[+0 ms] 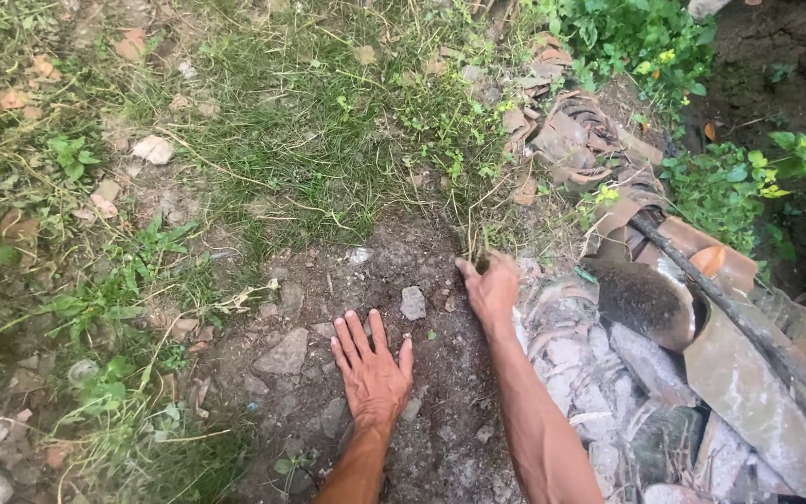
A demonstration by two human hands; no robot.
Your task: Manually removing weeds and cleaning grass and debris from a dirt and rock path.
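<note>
In the head view, the left hand point(371, 371) lies flat, fingers spread, on bare soil point(440, 411) at lower centre. Just right and above it, the right hand point(491, 287) is closed around the base of a grass tuft point(474, 210) at frame centre. A dirty spade point(644, 301) rests on broken roof tiles point(748, 392) at right.

Bare soil point(440, 411): stones point(412, 302), grass point(300, 140), broken roof tiles point(739, 392), shovel point(641, 297) atop.

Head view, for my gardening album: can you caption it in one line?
Left hand flat on bare soil while right hand grips grass stems beside a shovel on broken tiles.
</note>
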